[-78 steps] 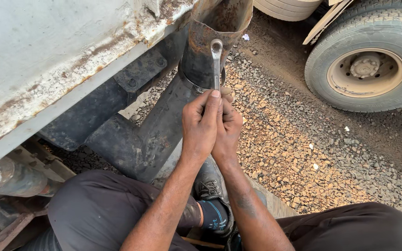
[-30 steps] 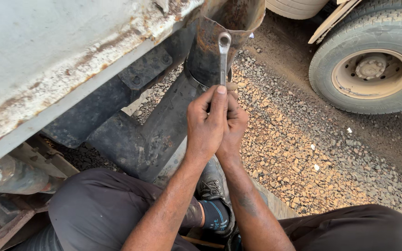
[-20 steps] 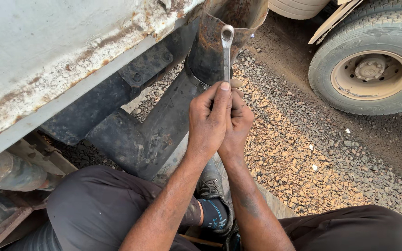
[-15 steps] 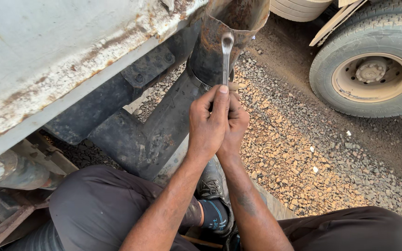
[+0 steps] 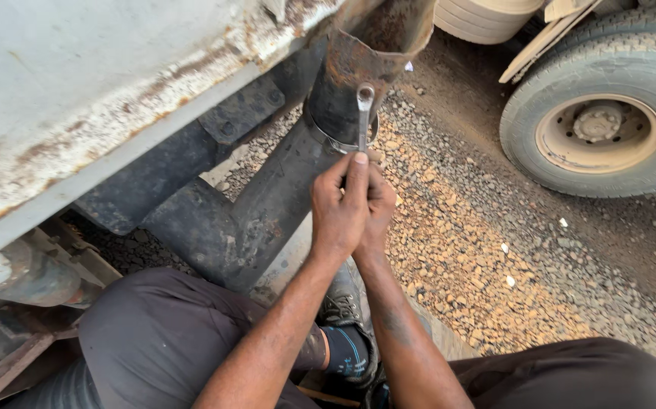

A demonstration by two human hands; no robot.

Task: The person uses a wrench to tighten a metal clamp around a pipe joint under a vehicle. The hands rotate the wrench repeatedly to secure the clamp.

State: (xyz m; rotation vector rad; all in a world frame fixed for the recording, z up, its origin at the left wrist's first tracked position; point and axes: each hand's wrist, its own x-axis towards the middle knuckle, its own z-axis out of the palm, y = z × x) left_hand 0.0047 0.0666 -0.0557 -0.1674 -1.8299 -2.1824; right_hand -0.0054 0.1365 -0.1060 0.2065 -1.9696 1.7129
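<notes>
Knees in dark trousers (image 5: 153,341) frame my view; I keep left hand (image 5: 339,208) and right hand (image 5: 377,208) clasped on the wrench (image 5: 363,113); its ring end has climbed higher against the rusty pipe (image 5: 343,83); beyond sits a truck wheel (image 5: 597,129).

The pipe (image 5: 282,182) slants under the vehicle body (image 5: 78,91), which lies to its left. Both hands (image 5: 350,208) hold a wrench (image 5: 363,113) against the pipe's upper end. The wheel (image 5: 601,129) stands on gravel (image 5: 457,250) well to the pipe's right.
</notes>
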